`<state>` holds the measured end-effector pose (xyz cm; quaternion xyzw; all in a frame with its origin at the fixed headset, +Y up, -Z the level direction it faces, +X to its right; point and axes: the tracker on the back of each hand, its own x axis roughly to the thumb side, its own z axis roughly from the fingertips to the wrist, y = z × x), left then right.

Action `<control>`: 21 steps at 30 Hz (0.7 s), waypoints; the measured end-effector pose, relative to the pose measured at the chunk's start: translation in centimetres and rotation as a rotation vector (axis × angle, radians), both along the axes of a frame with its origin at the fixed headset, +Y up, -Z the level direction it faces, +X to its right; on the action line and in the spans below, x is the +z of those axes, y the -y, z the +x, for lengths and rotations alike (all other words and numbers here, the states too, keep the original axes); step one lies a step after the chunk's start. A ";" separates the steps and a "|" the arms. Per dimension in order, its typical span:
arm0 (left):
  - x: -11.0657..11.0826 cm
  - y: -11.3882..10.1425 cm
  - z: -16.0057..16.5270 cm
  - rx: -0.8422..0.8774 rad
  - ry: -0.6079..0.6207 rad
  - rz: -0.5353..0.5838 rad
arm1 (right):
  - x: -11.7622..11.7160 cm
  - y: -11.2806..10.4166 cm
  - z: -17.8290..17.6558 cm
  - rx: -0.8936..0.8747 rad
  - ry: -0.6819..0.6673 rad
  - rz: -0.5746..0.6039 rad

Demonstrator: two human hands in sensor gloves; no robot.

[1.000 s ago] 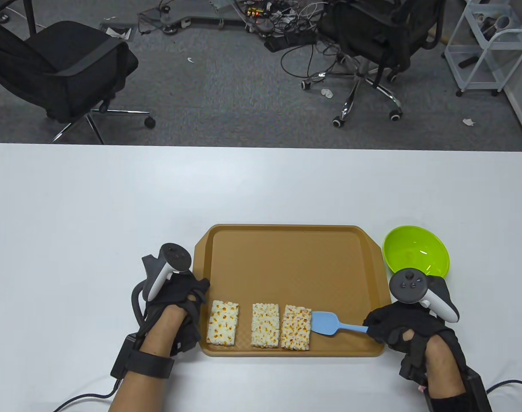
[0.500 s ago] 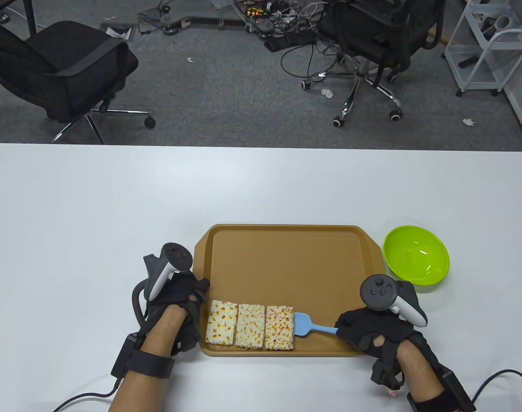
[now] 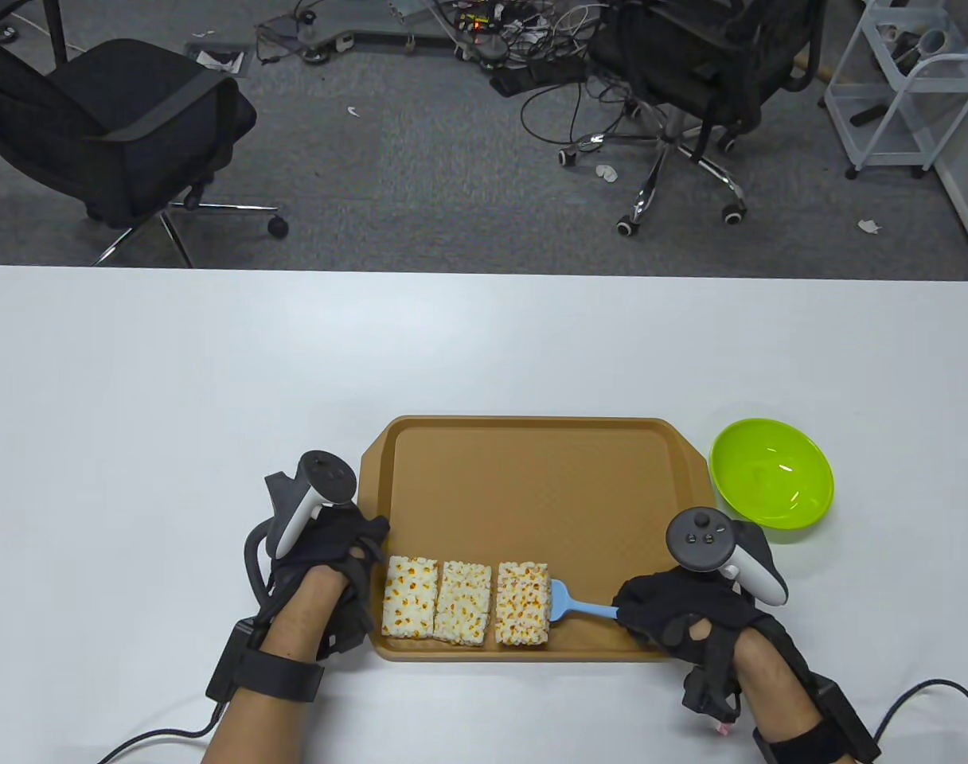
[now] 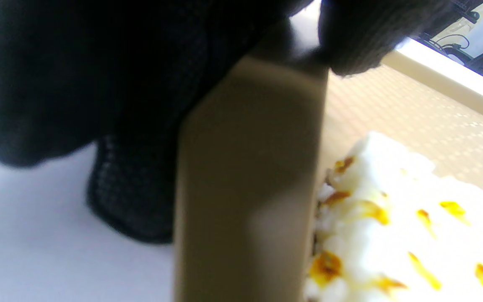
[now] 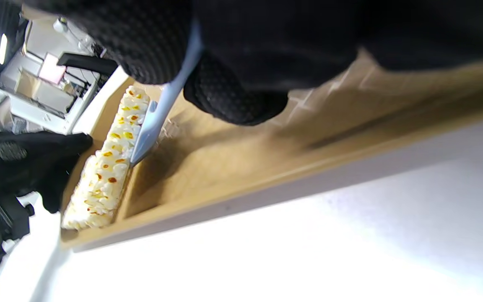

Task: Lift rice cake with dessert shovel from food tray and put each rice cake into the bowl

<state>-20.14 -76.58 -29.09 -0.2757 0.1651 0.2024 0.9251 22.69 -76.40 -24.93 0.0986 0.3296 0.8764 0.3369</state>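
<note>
Right hand grips blue dessert shovel, blade under right rice cake; left hand clasps tray edge.

Bright even overhead light, soft shadows, table view sharp, wrist views blurred and overexposed near white table

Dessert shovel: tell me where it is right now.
In the table view the blue dessert shovel lies low over the tray's near right part, its handle gripped by the right hand and its blade against the rightmost rice cake.
</note>
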 end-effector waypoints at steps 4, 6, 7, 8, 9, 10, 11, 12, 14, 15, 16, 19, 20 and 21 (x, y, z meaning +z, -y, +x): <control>0.0 0.0 0.0 0.001 0.001 -0.001 | -0.2 -1.8 2.2 -0.124 0.110 0.026; 0.0 0.0 0.0 0.002 0.001 -0.001 | -0.1 -2.9 3.5 -0.160 0.189 0.070; 0.0 0.0 0.0 0.001 0.001 0.000 | 0.0 -3.6 4.6 -0.167 0.256 0.091; 0.0 0.0 0.0 0.001 0.001 -0.001 | 0.2 -4.1 5.5 -0.176 0.321 0.099; 0.0 0.0 0.0 0.001 0.001 -0.001 | 0.3 -4.3 6.2 -0.189 0.378 0.100; 0.0 0.0 0.0 0.002 0.001 -0.001 | 0.4 -4.6 7.1 -0.201 0.444 0.091; 0.0 0.0 0.0 0.002 0.001 -0.002 | 0.5 -4.8 7.9 -0.207 0.490 0.087; 0.0 0.0 0.0 0.002 0.001 -0.002 | 0.5 -5.0 8.6 -0.208 0.529 0.097; 0.0 0.0 0.0 0.003 0.001 -0.002 | 0.6 -5.2 10.1 -0.193 0.609 0.121; 0.0 0.0 0.0 0.003 0.001 -0.002 | 0.7 -5.3 10.9 -0.184 0.658 0.129; 0.0 0.0 0.0 0.003 0.001 -0.002 | 0.7 -5.4 11.5 -0.176 0.695 0.140; 0.0 0.0 0.0 0.000 0.001 0.000 | 0.9 -5.3 13.4 -0.161 0.815 0.151; 0.0 0.0 0.0 0.000 0.001 0.000 | 0.9 -5.2 13.8 -0.163 0.842 0.152; 0.0 0.0 0.0 -0.001 0.002 0.000 | 0.9 -5.1 14.3 -0.164 0.875 0.151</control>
